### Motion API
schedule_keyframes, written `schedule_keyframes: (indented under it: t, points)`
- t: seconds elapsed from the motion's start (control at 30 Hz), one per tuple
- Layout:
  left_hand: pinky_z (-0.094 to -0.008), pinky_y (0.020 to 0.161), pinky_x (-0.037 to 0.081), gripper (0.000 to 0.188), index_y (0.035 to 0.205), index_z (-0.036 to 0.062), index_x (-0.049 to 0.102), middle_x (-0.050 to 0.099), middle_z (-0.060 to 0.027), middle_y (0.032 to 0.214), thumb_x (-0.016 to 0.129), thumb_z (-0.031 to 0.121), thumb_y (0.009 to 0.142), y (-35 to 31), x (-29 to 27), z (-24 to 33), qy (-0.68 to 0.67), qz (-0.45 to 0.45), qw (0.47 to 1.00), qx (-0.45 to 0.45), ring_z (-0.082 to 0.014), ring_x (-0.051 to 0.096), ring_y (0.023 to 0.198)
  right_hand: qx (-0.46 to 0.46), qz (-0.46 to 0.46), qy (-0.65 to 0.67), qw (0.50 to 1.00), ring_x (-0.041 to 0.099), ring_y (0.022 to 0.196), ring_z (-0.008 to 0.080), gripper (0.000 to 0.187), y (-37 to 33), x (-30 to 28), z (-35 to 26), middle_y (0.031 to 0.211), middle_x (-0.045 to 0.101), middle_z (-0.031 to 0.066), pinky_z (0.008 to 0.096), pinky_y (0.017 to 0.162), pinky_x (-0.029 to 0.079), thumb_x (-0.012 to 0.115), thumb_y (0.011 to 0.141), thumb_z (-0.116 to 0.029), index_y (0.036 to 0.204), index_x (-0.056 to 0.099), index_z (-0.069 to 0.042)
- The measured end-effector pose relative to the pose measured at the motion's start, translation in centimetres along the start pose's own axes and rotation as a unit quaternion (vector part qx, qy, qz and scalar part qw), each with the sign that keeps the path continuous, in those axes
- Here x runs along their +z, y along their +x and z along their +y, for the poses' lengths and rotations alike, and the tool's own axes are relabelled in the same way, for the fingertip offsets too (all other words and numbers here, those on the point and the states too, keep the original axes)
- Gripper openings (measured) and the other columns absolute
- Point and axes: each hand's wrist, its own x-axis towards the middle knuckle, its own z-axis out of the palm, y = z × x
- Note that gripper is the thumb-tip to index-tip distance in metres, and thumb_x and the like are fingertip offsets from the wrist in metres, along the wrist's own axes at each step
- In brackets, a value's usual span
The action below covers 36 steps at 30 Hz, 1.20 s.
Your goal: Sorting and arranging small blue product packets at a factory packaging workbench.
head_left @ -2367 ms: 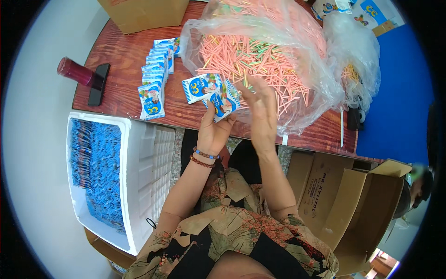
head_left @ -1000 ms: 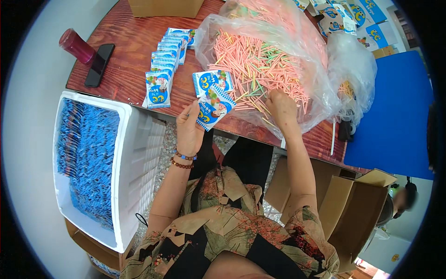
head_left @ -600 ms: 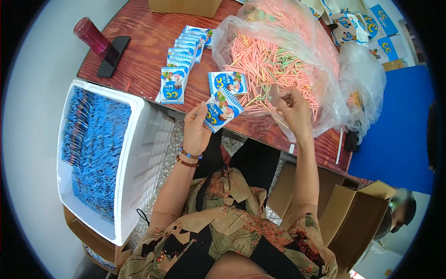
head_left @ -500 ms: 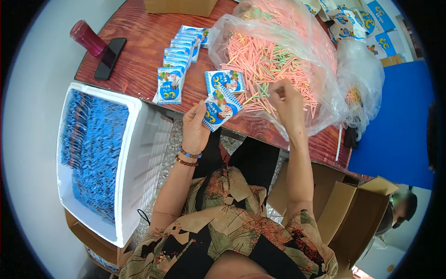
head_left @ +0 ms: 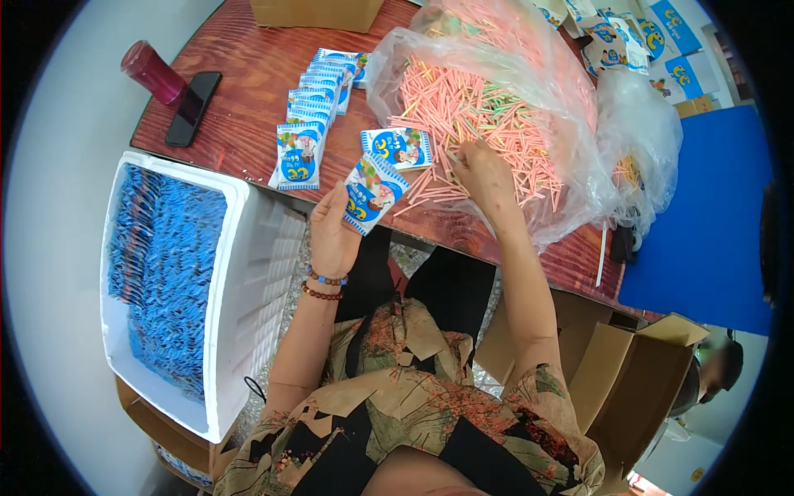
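Observation:
My left hand [head_left: 332, 236] is closed on the near edge of a small blue-and-white snack packet [head_left: 372, 195], held tilted at the table's front edge. Just beyond it lies a second packet [head_left: 397, 149], flat on the table. My right hand [head_left: 486, 178] has its fingers pinched together over a heap of thin pink, green and yellowish sticks [head_left: 463, 99]. Whatever the fingertips hold is hidden. The sticks spill from a large clear plastic bag [head_left: 382, 78]. To the left, an overlapping row of the same packets [head_left: 299, 157] runs away from me.
A white foam box [head_left: 236, 215] full of blue packets stands at the left. On the red wooden table [head_left: 240, 41] are a phone [head_left: 194, 107] and a purple-red cup [head_left: 155, 73]. An open cardboard box [head_left: 637, 388] stands low right; a person [head_left: 715, 372] is beyond it.
My left hand has shifted slightly left and nearer with the packet, which is now more upright. My right hand has moved left over the sticks, its fingers pinched.

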Motion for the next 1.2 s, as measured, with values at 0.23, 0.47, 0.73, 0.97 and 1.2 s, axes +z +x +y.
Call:
schedule_keyframes:
  t: [0.23, 0.47, 0.73, 0.97, 1.2]
  points:
    - [-0.0307, 0.085, 0.054, 0.025, 0.107, -0.0009, 0.065, 0.069, -0.0087, 0.107, 0.051, 0.018, 0.101, 0.1, -0.6, -0.3, -0.005, -0.011, 0.999, -0.033, -0.015, 0.068, 0.094, 0.05, -0.018, 0.136, 0.989, 0.062, 0.066, 0.0232, 0.01, -0.4, -1.4, 0.5, 0.074, 0.061, 0.0124, 0.0361, 0.06, 0.047, 0.067, 0.08, -0.008, 0.084, 0.062, 0.0]
    - [-0.0307, 0.084, 0.055, 0.023, 0.106, -0.0009, 0.066, 0.069, -0.0084, 0.106, 0.052, 0.016, 0.1, 0.1, -0.5, 0.0, 0.003, -0.043, 0.998, -0.038, -0.0146, 0.067, 0.094, 0.129, 0.008, 0.521, 0.844, 0.066, 0.069, 0.0145, 0.002, -0.9, -5.3, -5.1, 0.085, 0.067, 0.0067, 0.0246, 0.056, 0.047, 0.062, 0.089, -0.002, 0.09, 0.061, -0.002]
    - [-0.0294, 0.081, 0.054, 0.02, 0.103, 0.0005, 0.067, 0.07, -0.006, 0.101, 0.053, 0.016, 0.1, -0.2, -0.9, -0.2, 0.023, -0.034, 0.999, -0.035, -0.0121, 0.067, 0.09, 0.025, 0.037, 0.672, 0.739, 0.065, 0.079, 0.0118, 0.016, -1.8, -4.3, -10.5, 0.089, 0.067, 0.0068, 0.0231, 0.066, 0.05, 0.061, 0.089, 0.001, 0.105, 0.056, -0.001]
    - [-0.0333, 0.084, 0.055, 0.022, 0.105, -0.0005, 0.065, 0.069, -0.0086, 0.105, 0.052, 0.017, 0.1, -0.1, -1.2, 0.0, 0.006, -0.044, 0.999, -0.022, -0.0157, 0.067, 0.093, 0.003, 0.03, 0.614, 0.789, 0.063, 0.085, 0.0118, 0.01, -2.4, -3.8, -10.1, 0.092, 0.068, 0.0082, 0.0257, 0.078, 0.049, 0.058, 0.093, -0.002, 0.103, 0.057, 0.0]
    - [-0.0359, 0.087, 0.055, 0.026, 0.109, -0.0029, 0.063, 0.068, -0.0118, 0.11, 0.049, 0.017, 0.101, 0.0, -1.8, -0.2, 0.012, -0.068, 0.997, -0.021, -0.0193, 0.067, 0.097, -0.016, 0.043, 0.596, 0.802, 0.062, 0.086, 0.0108, 0.011, -2.6, -2.7, -10.4, 0.092, 0.068, 0.008, 0.0248, 0.079, 0.048, 0.058, 0.093, -0.001, 0.104, 0.057, 0.0]
